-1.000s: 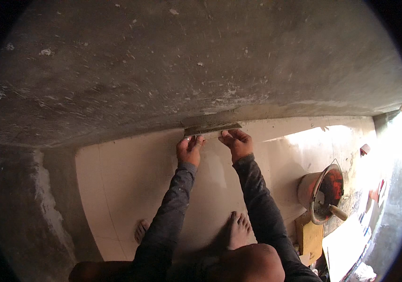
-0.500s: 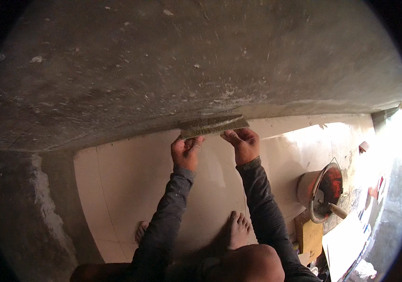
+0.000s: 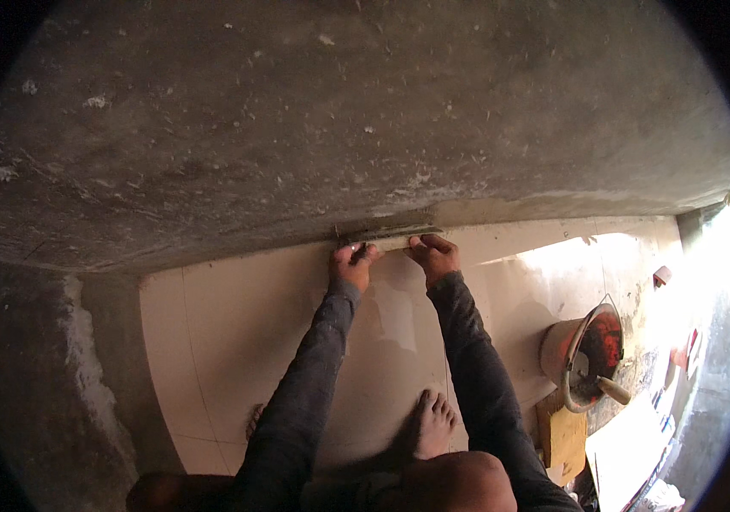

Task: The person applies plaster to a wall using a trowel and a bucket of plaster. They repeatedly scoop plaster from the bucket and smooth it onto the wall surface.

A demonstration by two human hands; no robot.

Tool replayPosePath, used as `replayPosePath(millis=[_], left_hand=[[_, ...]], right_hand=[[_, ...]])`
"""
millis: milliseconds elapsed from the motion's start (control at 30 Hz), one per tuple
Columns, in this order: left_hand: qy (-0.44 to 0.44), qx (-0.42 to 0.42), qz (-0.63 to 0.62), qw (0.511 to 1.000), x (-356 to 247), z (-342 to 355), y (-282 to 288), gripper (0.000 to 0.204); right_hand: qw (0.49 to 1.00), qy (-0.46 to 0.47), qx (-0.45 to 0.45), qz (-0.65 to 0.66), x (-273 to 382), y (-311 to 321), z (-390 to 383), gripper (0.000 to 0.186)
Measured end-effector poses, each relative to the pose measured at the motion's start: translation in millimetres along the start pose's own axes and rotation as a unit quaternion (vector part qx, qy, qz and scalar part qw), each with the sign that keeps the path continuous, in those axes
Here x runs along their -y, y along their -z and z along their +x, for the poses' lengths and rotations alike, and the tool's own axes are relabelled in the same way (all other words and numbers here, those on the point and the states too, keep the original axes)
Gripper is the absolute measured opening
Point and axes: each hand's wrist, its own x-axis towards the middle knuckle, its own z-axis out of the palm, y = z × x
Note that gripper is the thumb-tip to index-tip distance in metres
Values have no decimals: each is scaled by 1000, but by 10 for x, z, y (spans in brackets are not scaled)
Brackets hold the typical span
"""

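A long, narrow flat tool (image 3: pixel 388 238) smeared with grey wet material lies against the base of the grey plastered wall (image 3: pixel 382 111), where it meets the pale tiled floor (image 3: pixel 373 358). My left hand (image 3: pixel 350 266) grips the tool's left end, fingers bent at its near edge. My right hand (image 3: pixel 435 258) pinches its right end from the near side. The join behind the tool is partly hidden by it.
At the right stands a bucket (image 3: pixel 557 346) with a red-stained inside and a wooden-handled tool (image 3: pixel 613 389) in it. Nearby lie a yellowish board (image 3: pixel 566 435) and a white sheet (image 3: pixel 621 452). A grey wall (image 3: pixel 58 367) bounds the left; my bare feet (image 3: pixel 436 422) are below.
Half a second ago the tool was slightly raised, showing more of its coated face, with my hands wider apart. Now it is lower and flatter at the join, my hands closer together.
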Motion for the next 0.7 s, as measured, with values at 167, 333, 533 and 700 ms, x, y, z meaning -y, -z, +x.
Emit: replayPosePath(millis=[167,333,533,700], left_hand=[[-62,-8,-134,989,-766,-467,182,22],[-126,-18,-209,970,-1012,-786,249,21],[-44,-27,-183,982,-771,-567,340,24],[-96,-6,-195,976,-967,-551,578,27]], right_hand=[[997,67,17,45,524,-59,-370,10],[996,85,26,2,690,-22,-657,11],[998,-29,8,47,370,-264,-450,19],[996,47,38,64,546,-397,-450,20]])
